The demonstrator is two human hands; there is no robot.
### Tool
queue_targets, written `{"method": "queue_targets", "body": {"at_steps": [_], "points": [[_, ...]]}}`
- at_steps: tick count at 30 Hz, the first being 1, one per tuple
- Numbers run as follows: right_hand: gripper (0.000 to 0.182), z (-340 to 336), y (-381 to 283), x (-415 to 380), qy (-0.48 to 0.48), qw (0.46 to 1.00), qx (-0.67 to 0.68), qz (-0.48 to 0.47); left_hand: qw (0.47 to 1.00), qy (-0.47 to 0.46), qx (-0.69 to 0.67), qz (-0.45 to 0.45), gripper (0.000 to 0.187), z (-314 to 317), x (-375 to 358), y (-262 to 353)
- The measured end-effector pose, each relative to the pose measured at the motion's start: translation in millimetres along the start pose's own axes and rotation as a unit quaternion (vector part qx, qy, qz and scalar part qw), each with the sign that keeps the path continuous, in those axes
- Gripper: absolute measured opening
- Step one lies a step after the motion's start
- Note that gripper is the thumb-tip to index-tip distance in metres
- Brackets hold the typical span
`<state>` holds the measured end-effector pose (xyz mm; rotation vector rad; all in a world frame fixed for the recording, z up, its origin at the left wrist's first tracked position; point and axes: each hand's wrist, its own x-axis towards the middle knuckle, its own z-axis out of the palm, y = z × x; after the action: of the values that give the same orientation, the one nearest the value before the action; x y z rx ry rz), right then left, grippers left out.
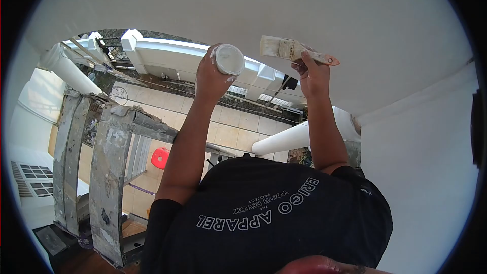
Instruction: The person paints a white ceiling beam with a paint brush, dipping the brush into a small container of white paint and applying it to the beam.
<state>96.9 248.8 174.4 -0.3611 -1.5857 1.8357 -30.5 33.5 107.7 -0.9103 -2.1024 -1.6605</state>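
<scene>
Paintbrush [286,48] is up in front of the pale overhead surface [375,15], bristles pointing left, contact with it not clear; right hand [313,73] is closed round its handle, thumb on the near side. Paint-smeared tub [229,60] sits level with it to the left, left hand [213,77] curled around its side. Below: spattered ladder [108,172] at left, red stool [160,158] on the tiled floor [233,134], white boundary wall [175,50] beyond.
</scene>
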Motion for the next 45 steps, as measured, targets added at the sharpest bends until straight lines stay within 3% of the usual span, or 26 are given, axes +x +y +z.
{"method": "queue_targets", "body": {"at_steps": [1,5,7,8,9,11,13,15,21,25,27,28,31,32,34,36,43,45], "points": [[0.029,-0.7,-2.2,-3.8,-0.02,0.998,0.062,0.02,1.0,-0.005,0.003,0.004,0.07,0.0,-0.6,0.6],[0.029,13.8,-0.5,-25.1,-0.034,0.996,0.077,0.014,0.997,-0.049,-0.041,-0.036,0.071,-0.4,0.4,3.9],[0.021,23.8,4.2,-38.3,-0.063,0.966,-0.161,-0.191,0.99,-0.107,-0.063,-0.066,0.072,-1.5,-0.3,9.3],[0.025,24.8,1.3,-44.9,-0.085,0.874,-0.338,-0.338,0.983,-0.136,-0.082,-0.095,0.072,-2.0,0.1,12.2],[0.025,28.3,1.1,-47.7,-0.087,0.877,-0.336,-0.333,0.982,-0.138,-0.079,-0.101,0.072,-1.3,-1.4,12.6],[0.029,34.1,2.0,-50.1,-0.224,0.778,-0.356,-0.465,0.978,-0.162,-0.086,-0.102,0.073,-1.7,-0.7,11.5],[0.03,30.2,-0.7,-53.1,-0.256,0.764,-0.365,-0.467,0.969,-0.159,-0.153,-0.111,0.072,-1.2,0.1,3.8],[0.029,21.8,-7.5,-52.7,-0.297,0.779,-0.345,-0.431,0.98,-0.122,-0.149,-0.048,0.069,-1.4,1.3,2.2],[0.034,-7.5,-42.2,-57.3,-0.337,0.766,-0.377,-0.396,0.981,-0.139,-0.126,-0.048,0.071,-2.6,-0.4,12.2],[0.026,-30.9,-32.0,-60.7,-0.296,0.828,-0.331,-0.344,0.978,-0.138,-0.14,-0.064,0.072,-3.4,-0.3,13.0],[0.023,-42.5,-12.4,-64.2,-0.096,0.954,-0.193,-0.21,0.987,-0.13,-0.09,-0.006,0.074,2.4,-4.5,7.8],[0.025,-22.5,-4.9,-66.9,-0.025,0.991,0.048,-0.121,0.986,-0.137,-0.091,-0.007,0.074,3.4,-5.7,8.5],[0.027,6.6,5.0,-69.1,0.029,0.981,0.191,0.003,0.99,-0.117,-0.079,0.001,0.074,5.4,-6.8,10.0],[0.027,15.4,11.2,-69.5,0.035,0.98,0.194,0.003,0.992,-0.111,-0.055,0.029,0.073,6.3,-7.2,8.8],[0.027,27.1,22.4,-71.0,0.058,0.972,0.198,0.109,0.991,-0.114,-0.03,0.058,0.072,7.6,-9.2,6.3],[0.027,25.9,27.6,-71.8,0.06,0.974,0.188,0.112,0.994,-0.078,-0.04,0.064,0.07,8.2,-11.6,4.2],[0.031,-10.9,23.5,-66.9,0.077,0.985,0.122,0.093,0.988,-0.101,0.023,0.116,0.074,10.1,-14.0,4.2],[0.032,-20.4,22.5,-66.8,0.086,0.988,0.122,0.038,0.992,-0.091,-0.005,0.088,0.072,11.5,-14.8,5.1]]}}
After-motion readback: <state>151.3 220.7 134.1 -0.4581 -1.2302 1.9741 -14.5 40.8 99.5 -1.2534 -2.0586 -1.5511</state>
